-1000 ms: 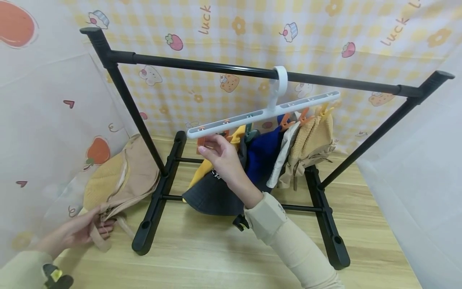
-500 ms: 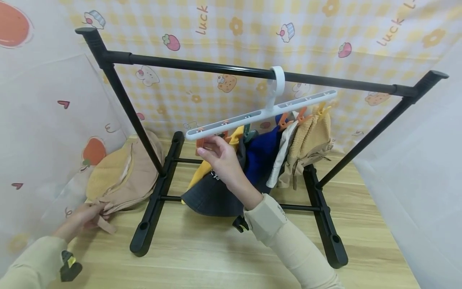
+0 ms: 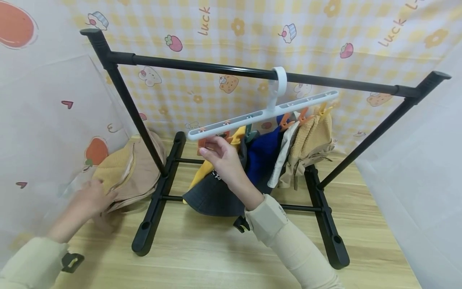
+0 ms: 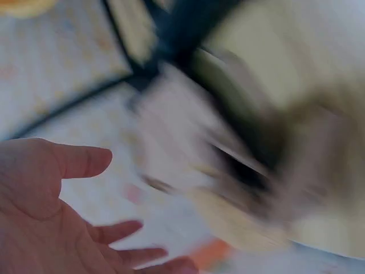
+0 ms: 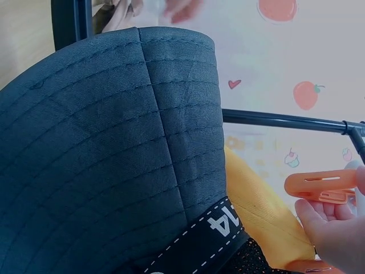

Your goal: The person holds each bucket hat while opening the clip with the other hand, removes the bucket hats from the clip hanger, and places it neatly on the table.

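Note:
My right hand (image 3: 228,162) pinches an orange clothespin (image 5: 322,184) at the left end of the white hanger (image 3: 231,125). To the left, my left hand (image 3: 86,198) is over the near edge of a tan and yellow fabric hat (image 3: 144,172), blurred by motion. In the left wrist view the fingers (image 4: 122,231) are spread with nothing in the palm, and the hat is a blur beyond them. Several hats hang from pins on the hanger: a dark grey bucket hat (image 5: 114,131), a yellow one (image 5: 262,200), a blue one (image 3: 265,152), a white one and a tan knit one (image 3: 306,140).
The hanger hooks over the top bar (image 3: 202,66) of a black rack. The rack's left foot (image 3: 144,237) lies between the tan hat and the hanging hats, its right foot (image 3: 335,249) at the right. Patterned cloth (image 3: 231,32) closes off the back and sides.
My left hand has let go of the tan hat's edge and strap and has moved up a little, with its fingers opened. My right hand keeps its place at the orange clothespin.

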`<state>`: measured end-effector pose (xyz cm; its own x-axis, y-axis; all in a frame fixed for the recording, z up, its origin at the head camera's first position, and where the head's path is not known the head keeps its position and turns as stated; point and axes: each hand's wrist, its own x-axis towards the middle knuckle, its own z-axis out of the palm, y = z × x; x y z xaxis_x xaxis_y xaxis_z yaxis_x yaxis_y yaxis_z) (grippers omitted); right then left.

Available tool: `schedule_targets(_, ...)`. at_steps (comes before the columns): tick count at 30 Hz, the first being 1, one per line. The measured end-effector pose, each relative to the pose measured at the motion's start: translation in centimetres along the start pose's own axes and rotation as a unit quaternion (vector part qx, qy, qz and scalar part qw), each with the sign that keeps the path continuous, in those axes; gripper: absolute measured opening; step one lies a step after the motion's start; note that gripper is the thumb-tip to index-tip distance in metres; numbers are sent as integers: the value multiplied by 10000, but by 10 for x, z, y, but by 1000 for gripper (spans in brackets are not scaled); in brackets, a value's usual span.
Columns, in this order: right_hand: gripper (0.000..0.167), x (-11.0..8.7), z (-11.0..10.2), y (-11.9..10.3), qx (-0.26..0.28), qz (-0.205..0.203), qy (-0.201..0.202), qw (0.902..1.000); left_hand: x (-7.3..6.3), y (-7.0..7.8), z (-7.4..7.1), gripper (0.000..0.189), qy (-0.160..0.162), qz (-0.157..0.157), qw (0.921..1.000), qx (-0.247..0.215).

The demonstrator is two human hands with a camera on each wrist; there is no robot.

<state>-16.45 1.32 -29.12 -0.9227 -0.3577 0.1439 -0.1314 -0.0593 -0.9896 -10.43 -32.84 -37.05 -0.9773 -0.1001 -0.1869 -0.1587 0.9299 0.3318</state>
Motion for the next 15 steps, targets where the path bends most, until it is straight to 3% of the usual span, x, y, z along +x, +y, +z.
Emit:
schedule_targets(4,35,-1,0,0,-9,27,57,10000,-16,59,-8,48,346,1008,9938,-330)
schedule_targets(8,36,-1,0,1,11,27,74,10000,-24,104,-11,29,910,1957,9734,-769)
schedule_targets(11,36,-1,0,1,-11,24,75,10000,-19,129,-6,26,1169,2408,9577,-1054)
schedule_targets(15,37,-2,2,-1,-6,-7,56,10000,-2,153,5,35,876,2635,9420,-1886)
